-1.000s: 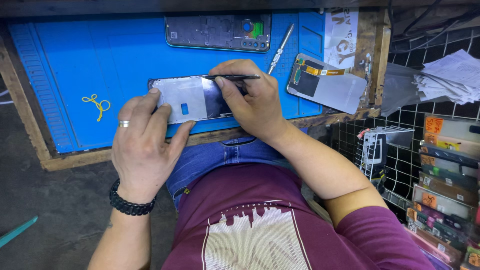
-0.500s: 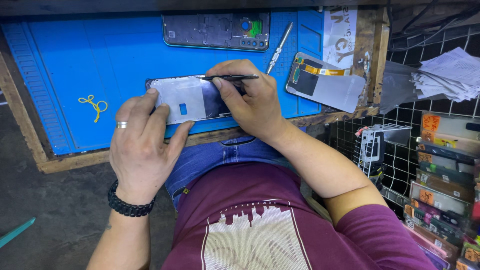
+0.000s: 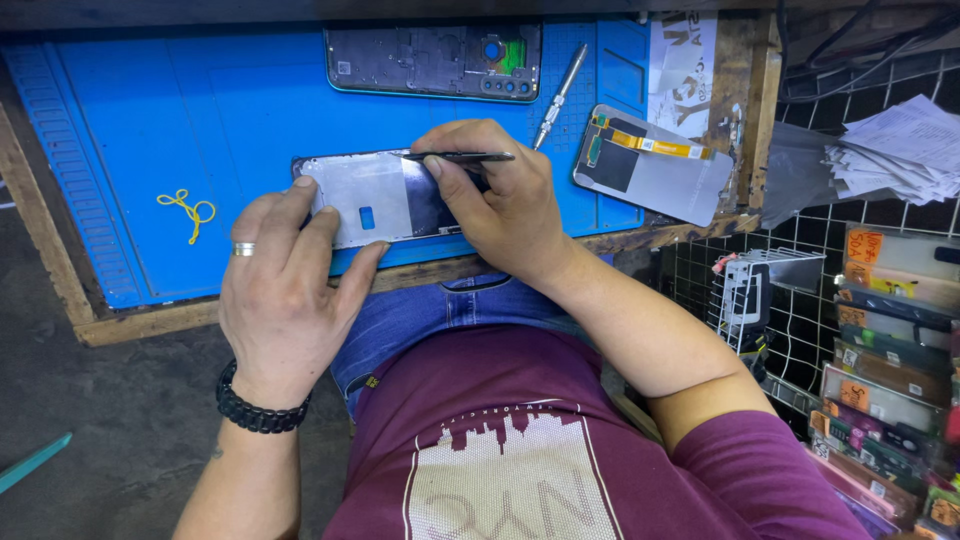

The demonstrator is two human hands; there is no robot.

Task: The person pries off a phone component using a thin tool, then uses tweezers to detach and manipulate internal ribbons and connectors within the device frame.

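While your left hand lies flat and palm down over the near edge of the mat, its fingers are spread and pressed on the left end of the panel, thumb hooked under the panel's near side; it grips nothing, it only pins. You wear a ring on one finger and a black bracelet at that wrist. Your right hand is curled over the panel's right end, knuckles up, with thumb and forefinger pinched shut on the tweezers, which lie almost level, tip pointing left across the panel's far edge.

Against half a second ago, little has changed: the left hand has kept its place on the panel, the right hand has held its pinch, and the tweezers have stayed at the same angle. The panel has not shifted from the near middle of the mat.

By count, in this one head view: two hands, one pair of tweezers, one panel under them. One dark phone frame lies along the mat's far edge, well apart from your hands. One screwdriver lies tilted just right of it. One second panel with a yellow flex strip sits at the mat's right edge, near your right hand but not touching it. One yellow wire loop lies left of the panel, towards the mat's left side.
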